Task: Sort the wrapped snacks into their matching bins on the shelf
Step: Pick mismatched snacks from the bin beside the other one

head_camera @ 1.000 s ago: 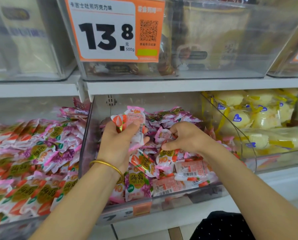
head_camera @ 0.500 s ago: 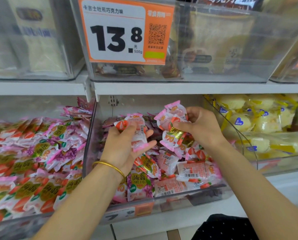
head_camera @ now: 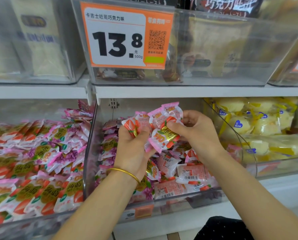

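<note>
The left hand point(head_camera: 132, 149), with a thin gold bangle point(head_camera: 125, 172) on its wrist, has its fingers curled round a small pink-and-white plastic snack packet printed with a red strawberry point(head_camera: 135, 126) and holds it raised above the heap. The right hand point(head_camera: 198, 135) is just beside it, thumb and curled fingers pinching a bunch of pink-and-white wrapped snacks with orange lettering point(head_camera: 163, 118). At least two packets show in the bunch, but the exact count cannot be told. The lowest one hangs tilted between the two hands, its pink lower edge against the left hand. Both hands are over the clear plastic middle bin point(head_camera: 88, 161) on the lower shelf. It holds a loose mix of purple grape-printed packets point(head_camera: 110, 146) toward the left and back and strawberry packets lying barcode-up point(head_camera: 191, 172) toward the front right. To the left, touching its wall, the clear plastic left bin point(head_camera: 14, 227) is heaped with strawberry and grape packets jumbled together point(head_camera: 32, 161). To the right, a curved clear bin point(head_camera: 274, 168) holds pale yellow wrapped round cakes with blue heart labels point(head_camera: 238, 124). Above runs a white shelf board point(head_camera: 162, 91). On it stands an upper clear bin point(head_camera: 222, 49) with an orange-and-white price label reading 13.8 point(head_camera: 120, 42) on its front; the goods behind the label are blurred. A piece of dark dotted fabric point(head_camera: 222, 229) shows at the bottom edge, under the right forearm.
</note>
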Motion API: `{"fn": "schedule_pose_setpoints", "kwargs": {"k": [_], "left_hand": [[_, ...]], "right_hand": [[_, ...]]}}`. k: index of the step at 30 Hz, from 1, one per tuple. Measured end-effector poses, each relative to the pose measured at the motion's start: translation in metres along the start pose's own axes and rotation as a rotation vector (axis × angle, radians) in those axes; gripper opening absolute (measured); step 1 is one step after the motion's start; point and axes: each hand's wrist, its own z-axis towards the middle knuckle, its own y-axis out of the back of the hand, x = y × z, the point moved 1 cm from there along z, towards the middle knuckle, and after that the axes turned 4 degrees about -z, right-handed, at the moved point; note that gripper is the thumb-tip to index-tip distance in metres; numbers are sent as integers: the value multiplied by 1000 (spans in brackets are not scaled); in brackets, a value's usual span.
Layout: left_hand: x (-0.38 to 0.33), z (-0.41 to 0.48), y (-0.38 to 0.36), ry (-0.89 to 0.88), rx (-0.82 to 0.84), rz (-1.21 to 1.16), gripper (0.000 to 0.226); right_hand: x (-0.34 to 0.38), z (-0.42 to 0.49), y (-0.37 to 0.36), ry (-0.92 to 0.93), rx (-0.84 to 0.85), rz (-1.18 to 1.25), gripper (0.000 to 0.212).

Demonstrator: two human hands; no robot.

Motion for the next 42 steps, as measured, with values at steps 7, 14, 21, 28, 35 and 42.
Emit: {"fn": "schedule_pose_setpoints", "kwargs": {"k": [7,14,21,28,35,42], "left_hand": [[2,0,-2,-17,-52,-10,23],[1,2,1,112,124,-100,34],[-5,-2,3,215,212,-56,58],[-7,-11,5,235,165,-127,56],[-32,-37,6,97,52,-55,34],[-70,-83,39,-54,16,45,32]], "right_hand": [[8,-10,-5,185,-156,-212,18],[9,-16,-9,188,197,-38,15],[2,-11,1,-75,391,283,27],[7,-15,5,-233,323,485,14],[28,-38,-2,-95,50,238,14],[79,-87,-49,454,45,-395,15]]}}
